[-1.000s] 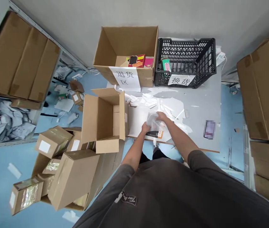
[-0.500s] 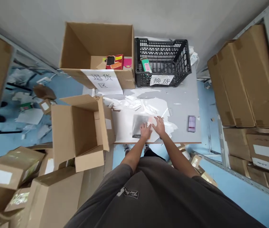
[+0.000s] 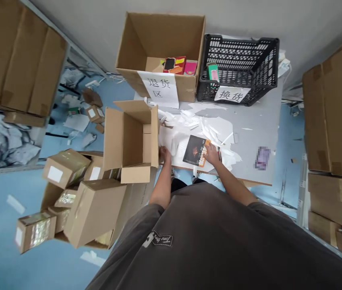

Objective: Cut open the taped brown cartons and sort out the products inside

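Note:
A flat black book-like item with an orange strip and print (image 3: 195, 150) lies tilted on the table's near part. My right hand (image 3: 211, 154) grips its right edge, fingers over the orange strip. My left hand (image 3: 164, 155) is closed at the near left of the table, beside the open carton. From it a whitish, see-through wrapper (image 3: 172, 141) spreads over the table, apart from the black item. The fingertips of my left hand are partly hidden.
An open carton (image 3: 133, 139) stands at the left; behind are a large labelled box (image 3: 185, 90) and a black crate (image 3: 253, 78) holding small packets. White paper scraps (image 3: 190, 117) litter the table (image 3: 253, 121). A blurred purple object (image 3: 262, 158) lies right. Stacked cartons (image 3: 95, 205) crowd the lower left.
The see-through wrapper that covered the black item is off it. My left hand has moved left with the wrapper; my right hand has come onto the item's edge. The view has shifted left.

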`<state>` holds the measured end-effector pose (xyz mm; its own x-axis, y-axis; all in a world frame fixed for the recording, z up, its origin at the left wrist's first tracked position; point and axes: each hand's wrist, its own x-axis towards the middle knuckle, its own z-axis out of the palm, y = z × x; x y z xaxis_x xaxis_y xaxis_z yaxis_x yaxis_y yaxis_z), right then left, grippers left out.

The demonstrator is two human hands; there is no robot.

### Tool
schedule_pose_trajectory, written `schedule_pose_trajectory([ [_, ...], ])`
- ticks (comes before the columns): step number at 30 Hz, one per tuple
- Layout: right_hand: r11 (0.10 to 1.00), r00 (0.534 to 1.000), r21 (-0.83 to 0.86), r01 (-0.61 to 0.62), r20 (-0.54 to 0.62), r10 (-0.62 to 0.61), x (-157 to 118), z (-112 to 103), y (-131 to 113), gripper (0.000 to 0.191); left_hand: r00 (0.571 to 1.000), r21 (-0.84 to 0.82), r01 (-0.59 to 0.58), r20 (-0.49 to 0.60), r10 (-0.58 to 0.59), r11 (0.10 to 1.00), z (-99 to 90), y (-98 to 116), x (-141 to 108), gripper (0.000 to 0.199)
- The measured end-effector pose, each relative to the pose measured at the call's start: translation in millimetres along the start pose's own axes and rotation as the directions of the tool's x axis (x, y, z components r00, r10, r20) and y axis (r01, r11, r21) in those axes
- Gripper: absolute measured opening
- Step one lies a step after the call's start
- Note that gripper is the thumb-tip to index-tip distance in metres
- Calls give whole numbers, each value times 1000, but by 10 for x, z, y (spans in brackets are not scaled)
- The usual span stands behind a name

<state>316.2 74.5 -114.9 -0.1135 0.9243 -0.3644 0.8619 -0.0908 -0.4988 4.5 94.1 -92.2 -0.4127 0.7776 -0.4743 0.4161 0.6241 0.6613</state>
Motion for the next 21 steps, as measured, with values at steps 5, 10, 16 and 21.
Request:
schedule_pose_trajectory([
  [5, 998, 999, -64, -27, 29, 29, -114, 191, -52, 76, 959, 63, -36, -280, 53, 997, 137, -158, -529, 55],
  [10, 997, 997, -36, -72, -39, 71, -230, 218, -100, 66, 957, 82, -182, 243, 158, 980, 589, -47, -561, 45],
  [16, 919, 924, 97, -383, 54, 380, -285, 473, -112, 70, 928, 186, -8, 368, -62, 982, 833, -57, -114, 50],
  [21, 830, 855, 239, -504, 4, 518, -202, 563, -156, 64, 884, 76, 8, 465, -42, 997, 898, -39, -4, 22],
])
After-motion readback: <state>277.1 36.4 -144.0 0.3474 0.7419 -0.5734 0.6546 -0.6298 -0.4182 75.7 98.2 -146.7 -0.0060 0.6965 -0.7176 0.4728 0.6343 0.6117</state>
